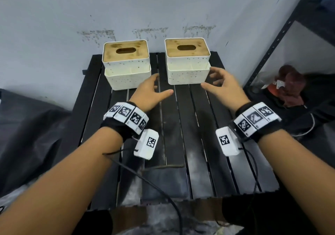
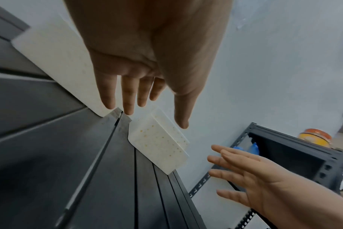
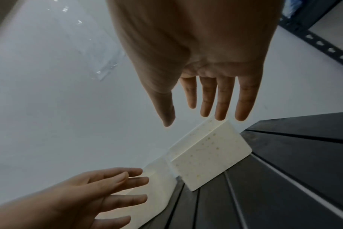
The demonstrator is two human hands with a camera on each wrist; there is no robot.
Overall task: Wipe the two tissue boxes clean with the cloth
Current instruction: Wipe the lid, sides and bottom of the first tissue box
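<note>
Bamboo lids w/ oval slots show only in head view: two speckled tissue boxes [image 1: 126, 66] [image 1: 187, 62]; left hand [image 1: 150, 91] & right hand [image 1: 224, 88] spread, empty.

Bare forearms, no sleeves. I wore a black strap on each wrist, and each strap carried a row of white square blocks printed with black-and-white coded markers: left wristband [image 1: 126, 117] showed four, right wristband [image 1: 256, 119] three. A white boxy camera unit hung off the inner side of each band, rounded corners, one marker on its face: left camera [image 1: 147, 144], right camera [image 1: 227, 140]. A thin black cable [image 1: 145, 180] ran from the left unit back along my forearm and off toward my body; a second cable [image 1: 253, 171] trailed from the right unit. My left hand [image 1: 151, 94] and right hand [image 1: 224, 88] were bare, no gloves, no rings.
</note>
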